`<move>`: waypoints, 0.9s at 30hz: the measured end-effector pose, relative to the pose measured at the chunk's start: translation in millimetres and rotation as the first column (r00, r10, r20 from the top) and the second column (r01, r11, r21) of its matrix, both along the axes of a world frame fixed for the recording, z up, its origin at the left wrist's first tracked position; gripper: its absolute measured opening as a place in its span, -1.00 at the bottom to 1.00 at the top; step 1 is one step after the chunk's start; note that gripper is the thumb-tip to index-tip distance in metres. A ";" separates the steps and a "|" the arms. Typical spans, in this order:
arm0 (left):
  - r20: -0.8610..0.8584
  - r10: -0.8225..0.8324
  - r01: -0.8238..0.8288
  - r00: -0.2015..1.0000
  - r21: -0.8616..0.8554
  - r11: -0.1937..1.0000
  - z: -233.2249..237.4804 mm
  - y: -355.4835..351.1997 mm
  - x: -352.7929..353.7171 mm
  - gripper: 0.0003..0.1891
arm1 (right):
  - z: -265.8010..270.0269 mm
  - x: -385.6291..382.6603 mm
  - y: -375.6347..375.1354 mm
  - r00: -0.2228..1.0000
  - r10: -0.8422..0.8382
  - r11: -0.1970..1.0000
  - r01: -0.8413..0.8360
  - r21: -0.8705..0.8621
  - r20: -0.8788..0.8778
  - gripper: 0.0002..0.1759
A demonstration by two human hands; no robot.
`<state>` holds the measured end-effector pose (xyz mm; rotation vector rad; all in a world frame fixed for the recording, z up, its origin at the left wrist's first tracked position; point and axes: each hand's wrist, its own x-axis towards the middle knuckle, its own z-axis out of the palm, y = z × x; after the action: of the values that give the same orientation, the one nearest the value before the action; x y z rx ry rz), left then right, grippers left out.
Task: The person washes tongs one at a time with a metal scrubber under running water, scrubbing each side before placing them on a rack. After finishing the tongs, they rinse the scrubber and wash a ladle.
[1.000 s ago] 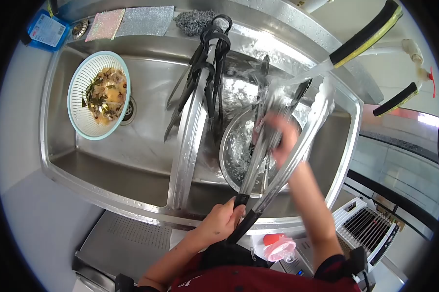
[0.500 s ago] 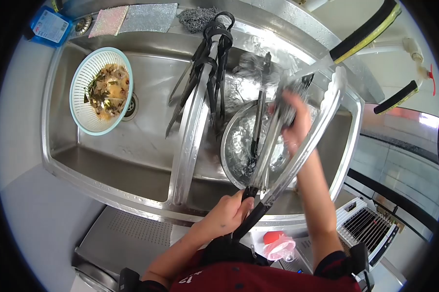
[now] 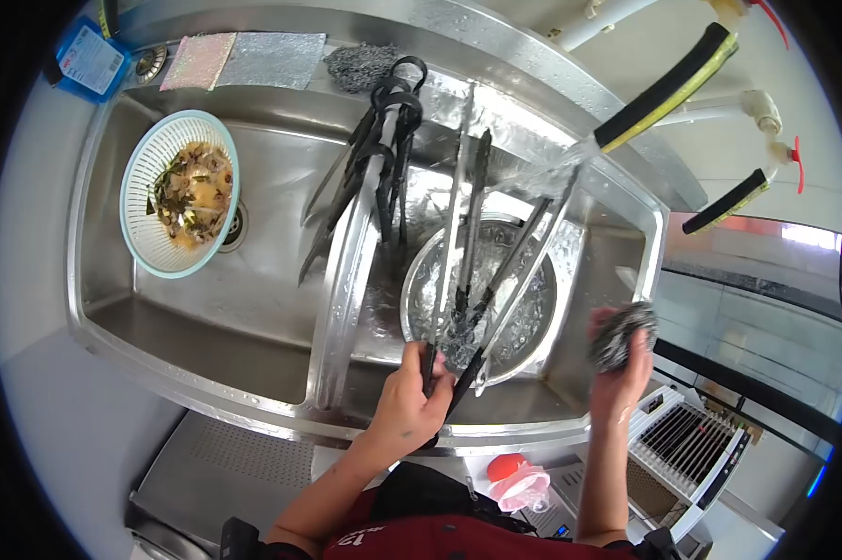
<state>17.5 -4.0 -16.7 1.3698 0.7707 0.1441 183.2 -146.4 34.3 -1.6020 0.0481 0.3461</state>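
Note:
My left hand (image 3: pixel 410 399) grips the black handles of a pair of long metal tongs (image 3: pixel 526 285), whose two arms spread apart over the right-hand sink basin. My right hand (image 3: pixel 619 385) is closed around a grey steel wool scrubber (image 3: pixel 624 336), held over the right rim of the sink. Below the tongs stands a round metal bowl (image 3: pixel 544 341) full of water, with other dark-handled tongs (image 3: pixel 474 219) leaning in it. From a black and yellow hose (image 3: pixel 664 89), water runs over the far ends of the tongs.
Several black-handled tongs (image 3: pixel 384 154) hang over the sink divider (image 3: pixel 344 308). In the left basin, a pale blue strainer basket (image 3: pixel 231 149) holds food scraps. Cloths (image 3: pixel 270 60), another steel wool scrubber (image 3: pixel 362 68) and a blue bottle (image 3: pixel 92 56) line the back ledge.
My right hand has moved off the tongs, down and right, with the steel wool. The tongs' arms now spread wider. The view has shifted slightly.

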 end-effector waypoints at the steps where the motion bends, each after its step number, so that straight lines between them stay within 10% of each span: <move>1: 0.011 -0.001 0.002 1.000 -0.002 1.000 1.7 -1.4 0.2 -0.75 | 6.9 -11.4 16.0 0.995 0.094 0.995 -0.095 -0.019 -0.016 -0.63; 5: 0.017 -0.005 0.006 1.000 -0.034 0.999 8.1 1.3 -2.9 -0.70 | 7.4 -37.5 50.1 0.943 0.323 0.941 -0.329 -0.080 -0.075 -0.61; 12: -0.010 -0.141 0.118 0.990 -0.490 0.864 11.2 0.1 -1.2 -0.69 | -15.2 -53.4 66.3 0.848 0.103 0.995 -0.086 0.058 -0.520 -0.63; 27: 0.014 -0.138 0.139 0.990 -0.010 0.990 -13.0 -24.5 -1.9 -0.71 | -24.9 -55.1 66.0 0.893 0.277 0.949 -0.312 -0.044 -0.354 -0.52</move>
<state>15.6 -28.5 -29.7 1.4053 0.6616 0.0398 128.2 -80.3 9.4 -1.6326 0.0909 0.8730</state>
